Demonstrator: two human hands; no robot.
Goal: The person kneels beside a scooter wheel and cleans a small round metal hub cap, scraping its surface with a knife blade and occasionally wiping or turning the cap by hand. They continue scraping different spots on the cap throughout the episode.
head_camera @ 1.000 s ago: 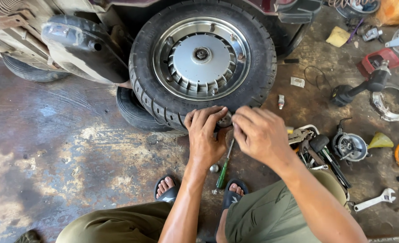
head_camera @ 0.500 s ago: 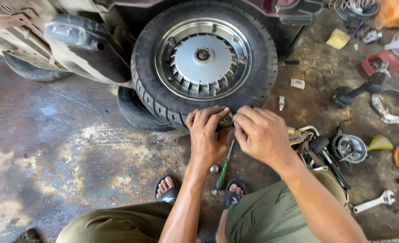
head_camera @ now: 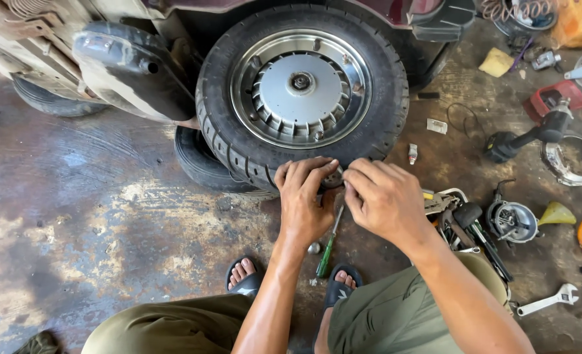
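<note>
Head view: one scooter wheel (head_camera: 302,98) lying flat, on a second tyre (head_camera: 202,160).
Left hand (head_camera: 304,200): fingers pinched on a small metal piece (head_camera: 333,177) at the tyre's near edge.
Right hand (head_camera: 382,200): fingers closed beside it.
Progress: piece not seated.
Count: one green screwdriver (head_camera: 327,246), one wrench (head_camera: 550,300) on the floor (head_camera: 94,216).

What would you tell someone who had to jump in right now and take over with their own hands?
Left hand and right hand are together at the lower edge of the tyre, pinching a small metal part; what it is cannot be told. The wheel lies on its side on the floor, its silver hubcap on. A green-handled screwdriver lies between the sandalled feet. A wrench and other tools lie to the right. Done and left: cannot tell.
</note>
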